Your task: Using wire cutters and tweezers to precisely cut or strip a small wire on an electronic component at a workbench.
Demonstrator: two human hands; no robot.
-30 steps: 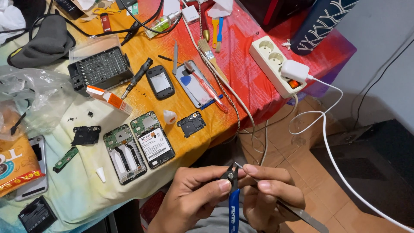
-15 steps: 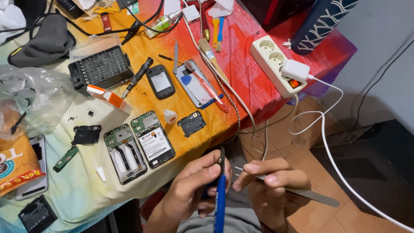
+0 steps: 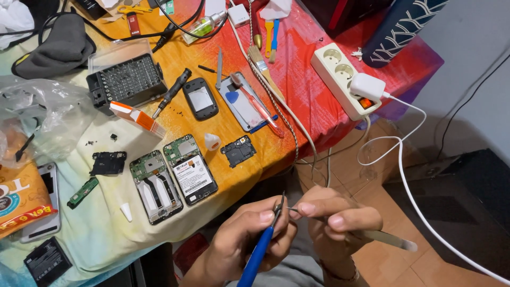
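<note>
The left hand (image 3: 249,239) is closed around a blue-handled pair of small pliers (image 3: 264,242), held upright so that its metal tips sit just below the thumb, and the right hand (image 3: 332,223) pinches a slim silver pair of metal tweezers (image 3: 372,235) whose long end points off to the right over the tiled floor. Half a second ago the pliers stood in the same upright pose and the tweezers lay further out; now the tweezer points have come in to meet the plier tips, so the two tools touch between the thumbs, near the front edge of the table (image 3: 297,101). A second ago the hands were bunched low together over the tool. Whatever tiny part sits between the tips is too small to make out. On the table, well apart from the hands, lie two opened phone bodies with bare circuit boards (image 3: 172,175), a small black square cover (image 3: 238,151) to their right, and a black tray of screwdriver bits (image 3: 126,79) at the far left. A white power strip (image 3: 345,79) sits at the far right.
</note>
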